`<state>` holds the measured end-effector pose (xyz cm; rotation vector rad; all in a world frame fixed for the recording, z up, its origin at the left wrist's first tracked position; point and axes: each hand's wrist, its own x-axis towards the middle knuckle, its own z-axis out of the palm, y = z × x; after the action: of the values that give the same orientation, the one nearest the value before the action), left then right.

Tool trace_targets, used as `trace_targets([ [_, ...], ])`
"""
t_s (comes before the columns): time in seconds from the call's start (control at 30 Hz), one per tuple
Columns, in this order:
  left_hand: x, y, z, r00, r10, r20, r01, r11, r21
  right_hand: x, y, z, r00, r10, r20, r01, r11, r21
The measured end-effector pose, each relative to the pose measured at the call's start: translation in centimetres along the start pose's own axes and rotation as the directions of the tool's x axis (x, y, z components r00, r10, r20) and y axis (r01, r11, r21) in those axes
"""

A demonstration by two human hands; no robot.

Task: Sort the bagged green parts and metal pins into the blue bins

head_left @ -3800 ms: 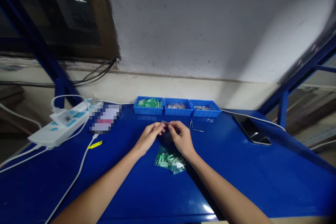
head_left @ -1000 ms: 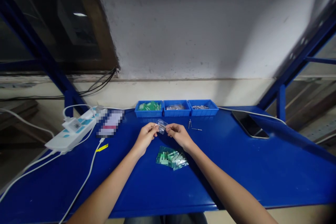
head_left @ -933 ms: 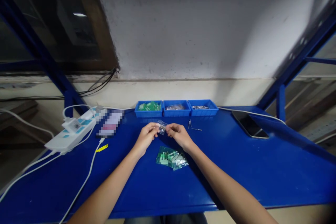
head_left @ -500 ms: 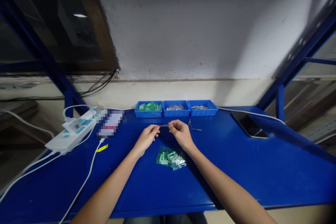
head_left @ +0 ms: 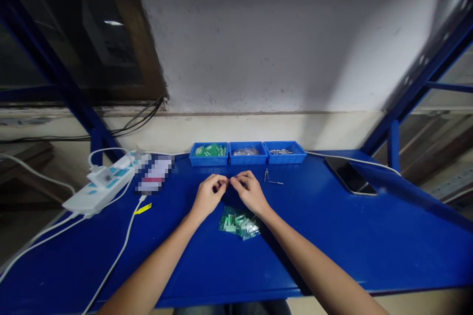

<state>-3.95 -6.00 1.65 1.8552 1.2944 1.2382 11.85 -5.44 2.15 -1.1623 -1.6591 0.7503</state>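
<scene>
Over the middle of the table, my left hand [head_left: 210, 193] and my right hand [head_left: 249, 190] meet at the fingertips. Both are pinched closed, thumbs against index fingers. Whatever lies between the fingertips is too small and hidden to make out. Just below them on the table lie small clear packets [head_left: 239, 224] with green and white pieces inside. To the right of my right hand are a few loose metal pins or screws [head_left: 275, 182], thin and silvery.
Three blue bins stand at the back: one with green packets [head_left: 210, 150], one with clear plastic [head_left: 246, 151], one with metal pins [head_left: 281, 151]. A white power strip [head_left: 99, 189], a blurred-out phone [head_left: 154, 175] and cables are left. A dark phone [head_left: 351, 176] lies right.
My hands have come together until the fingertips meet. The thin clear strip that stretched between them is now hidden. The packets and bins stay put.
</scene>
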Motion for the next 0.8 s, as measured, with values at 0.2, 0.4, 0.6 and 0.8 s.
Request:
trace_targets([
  [0.2, -0.4, 0.5, 0.2, 0.991, 0.119, 0.061, -0.127, 0.979, 0.161, 0.6, 0.6, -0.2, 0.983, 0.171, 0.07, -0.183, 0.959, 0.217],
  [0.4, -0.5, 0.6, 0.2, 0.994, 0.086, 0.061, -0.095, 0.982, 0.165, 0.5, 1.1, 0.3, 0.996, 0.09, 0.003, -0.086, 0.941, 0.327],
  [0.6, -0.2, 0.5, 0.0, 0.996, -0.081, 0.032, 0.08, 0.996, 0.03, 0.0, 0.2, -0.1, 0.991, -0.127, -0.049, 0.131, 0.988, 0.078],
  [0.8, 0.2, -0.2, -0.2, 0.99, -0.14, 0.027, 0.142, 0.979, -0.149, -0.5, -0.3, 0.0, 0.978, -0.189, -0.088, 0.185, 0.981, -0.052],
])
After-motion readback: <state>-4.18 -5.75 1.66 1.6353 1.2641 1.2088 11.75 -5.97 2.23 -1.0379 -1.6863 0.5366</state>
